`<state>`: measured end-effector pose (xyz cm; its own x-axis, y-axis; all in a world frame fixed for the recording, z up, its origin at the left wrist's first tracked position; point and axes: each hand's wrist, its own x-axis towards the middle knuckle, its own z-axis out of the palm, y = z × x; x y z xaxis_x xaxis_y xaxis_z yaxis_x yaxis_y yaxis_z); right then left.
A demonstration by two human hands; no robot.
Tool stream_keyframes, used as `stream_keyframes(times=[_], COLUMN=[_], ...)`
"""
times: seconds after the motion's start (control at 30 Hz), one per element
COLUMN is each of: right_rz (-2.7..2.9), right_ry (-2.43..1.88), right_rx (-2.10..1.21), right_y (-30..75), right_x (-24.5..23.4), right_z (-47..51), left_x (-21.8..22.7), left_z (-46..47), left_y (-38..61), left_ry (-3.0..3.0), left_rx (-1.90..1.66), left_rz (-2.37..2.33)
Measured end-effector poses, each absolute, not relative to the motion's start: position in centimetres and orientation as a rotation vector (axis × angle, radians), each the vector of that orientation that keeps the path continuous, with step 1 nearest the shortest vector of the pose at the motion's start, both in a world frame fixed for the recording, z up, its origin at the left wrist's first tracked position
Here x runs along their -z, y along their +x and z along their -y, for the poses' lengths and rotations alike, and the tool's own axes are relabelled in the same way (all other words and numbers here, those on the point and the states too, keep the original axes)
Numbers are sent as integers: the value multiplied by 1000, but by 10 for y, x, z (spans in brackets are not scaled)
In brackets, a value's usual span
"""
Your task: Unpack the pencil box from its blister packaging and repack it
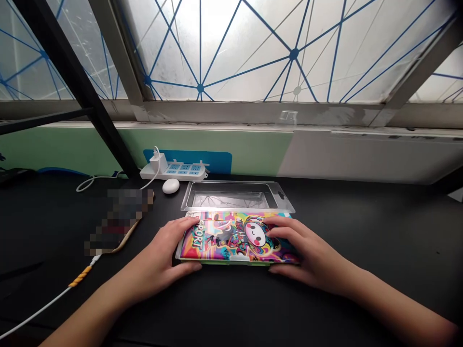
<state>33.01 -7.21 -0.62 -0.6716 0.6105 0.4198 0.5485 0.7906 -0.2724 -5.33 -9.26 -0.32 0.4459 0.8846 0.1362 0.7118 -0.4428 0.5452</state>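
Note:
A colourful pencil case with a cartoon figure and the letters "SPORT" lies flat on the black table in front of me. My left hand grips its left end, fingers on the top and thumb along the near edge. At the right end, my right hand holds it the same way, with fingertips over the printed lid. Just behind the case sits a clear plastic package tray with a hang hole, close against its far edge.
Left of the case lies a phone, its screen blurred, with a white charging cable. A white power strip with a plugged-in charger and a small white rounded case stand near the wall. A black slanted post rises at left.

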Motion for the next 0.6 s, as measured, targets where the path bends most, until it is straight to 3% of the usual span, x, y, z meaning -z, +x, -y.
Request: stream_keyframes(times=[0.23,0.43,0.6], right_rz=[2422,1902,1735], right_ry=[-916,-1345,-1458], right_rx=[-449,-738,-841], right_y=[337,338,340], right_x=[-6,-12,-11], right_z=[69,61,58], left_x=[5,6,3], left_z=[90,91,92], left_y=[-51,-51,-49], left_ry=[2119,2109,2057], left_rx=[-645,-572,-618], left_rz=[-1428,-1477,-1489])
